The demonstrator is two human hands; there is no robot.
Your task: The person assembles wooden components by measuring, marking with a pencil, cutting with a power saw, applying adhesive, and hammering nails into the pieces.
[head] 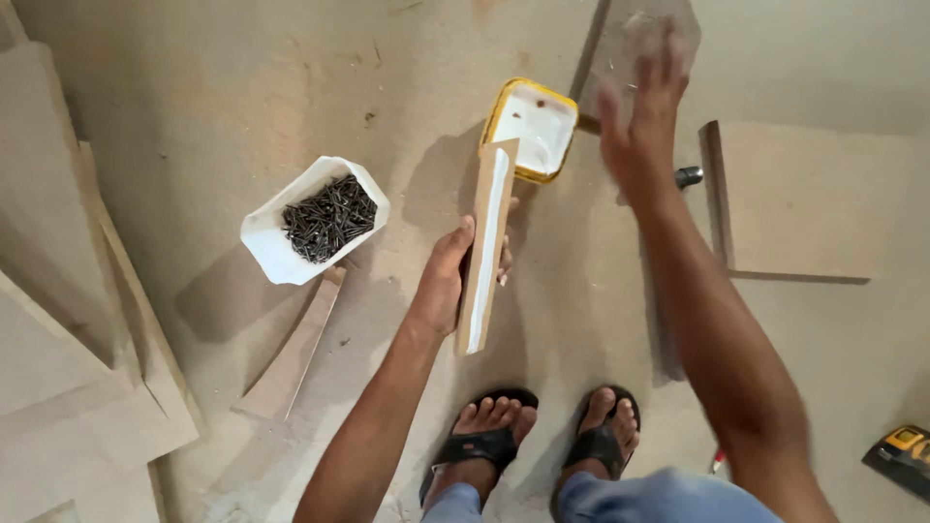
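Note:
My left hand (448, 276) grips a narrow wooden strip (487, 242) held upright, with a white stripe of glue along its edge. Its top end is next to a yellow-rimmed container (532, 128) of white glue on the floor. My right hand (639, 111) is raised and blurred beyond the container, fingers spread, holding nothing. A white tub of dark screws (315, 220) sits to the left of my left hand.
Wooden boards (58, 320) lie stacked at the left, and a thin wedge piece (295, 349) lies below the screw tub. A board panel (804, 199) lies at the right with a small metal cylinder (689, 176) beside it. A yellow tool (903, 455) shows at the lower right. My sandalled feet (538, 441) are below.

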